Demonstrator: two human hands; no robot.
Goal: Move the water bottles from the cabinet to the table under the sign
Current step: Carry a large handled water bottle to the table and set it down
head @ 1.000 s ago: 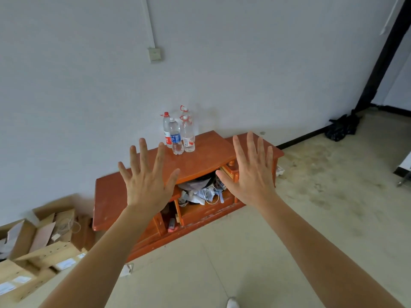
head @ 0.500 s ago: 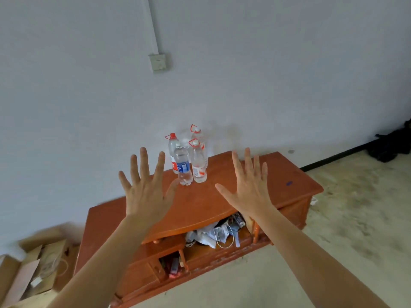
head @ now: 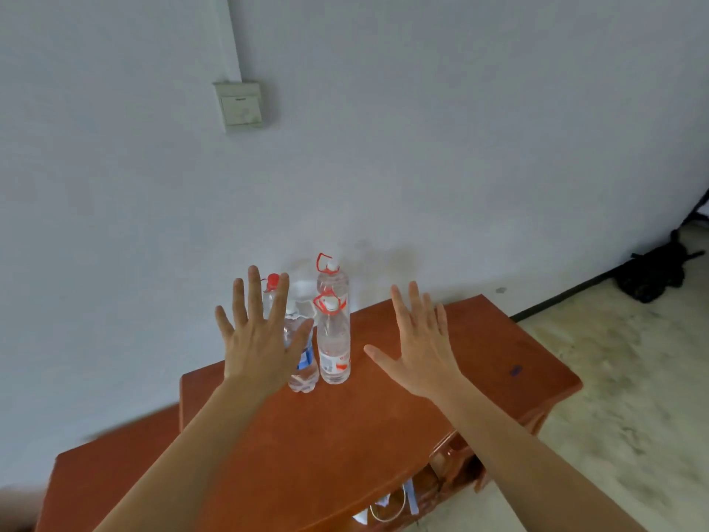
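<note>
A: Room, left to right?
B: Wall switch (head: 238,105); orange cabinet (head: 345,435); black bag (head: 652,276) on floor (head: 633,397).
A: Contents?
B: Left hand (head: 261,341), splayed, empty; water bottles (head: 333,339), cabinet's back edge, blue and red labels unreadable; right hand (head: 418,351), splayed, empty.

The cabinet (head: 383,435) was glossy orange-brown, with one small purple-blue mark (head: 516,370) on its top. The front bottle (head: 334,339) was clear, with a white and red label and a red ring round its white cap. The rear bottle (head: 333,280) had the same red ring. The blue-labelled bottle (head: 305,362) was clear too, and the red-capped bottle (head: 272,282) stood behind it. The wall (head: 460,147) was pale grey-white, the switch plate (head: 239,105) smudged cream, the floor (head: 633,397) beige mottled with dark stains, and the bag (head: 652,274) black.
</note>
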